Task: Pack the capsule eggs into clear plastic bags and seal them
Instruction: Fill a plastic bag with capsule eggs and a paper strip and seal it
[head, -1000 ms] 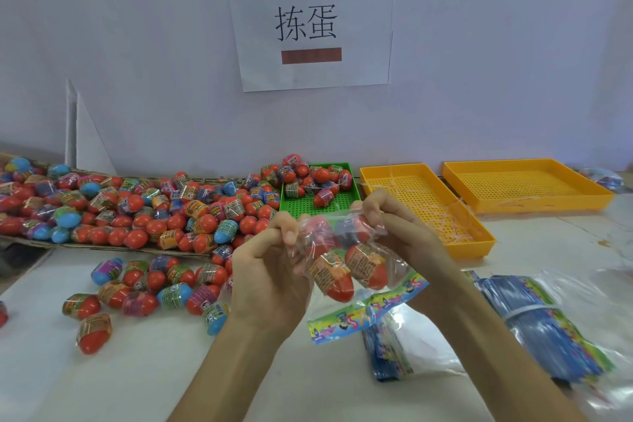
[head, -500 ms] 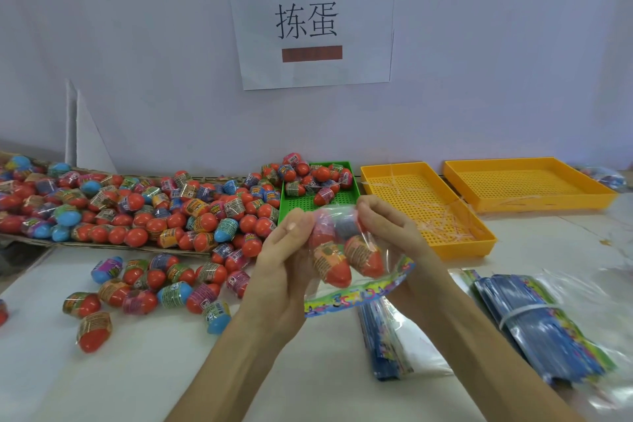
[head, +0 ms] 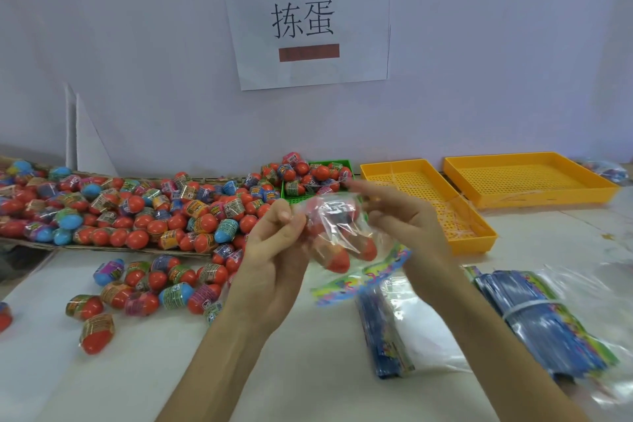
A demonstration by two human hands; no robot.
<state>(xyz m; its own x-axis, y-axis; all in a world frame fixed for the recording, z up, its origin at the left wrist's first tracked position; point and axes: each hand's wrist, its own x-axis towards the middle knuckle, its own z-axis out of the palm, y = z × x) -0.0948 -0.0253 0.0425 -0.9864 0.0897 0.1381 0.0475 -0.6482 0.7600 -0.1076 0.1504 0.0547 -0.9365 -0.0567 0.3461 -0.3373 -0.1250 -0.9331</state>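
Note:
I hold a clear plastic bag (head: 337, 233) up over the table, with a few red capsule eggs (head: 340, 262) inside and a colourful printed strip (head: 363, 279) hanging at its lower end. My left hand (head: 274, 250) pinches the bag's upper left edge between thumb and fingers. My right hand (head: 404, 226) is at the upper right edge, thumb against the bag and fingers stretched over its top, blurred by motion. A big pile of wrapped red and blue capsule eggs (head: 154, 209) lies to the left.
Loose eggs (head: 147, 288) lie on the white table near my left arm. A green tray (head: 344, 164) with eggs stands behind the bag. Two yellow trays (head: 394, 166) (head: 527, 178) stand at the back right. Bundles of empty bags (head: 387, 336) (head: 548, 325) lie at the right.
The bag has turned, and its printed strip has swung down and to the right. My right fingers have stretched out over the bag's top; my left hand keeps its pinch.

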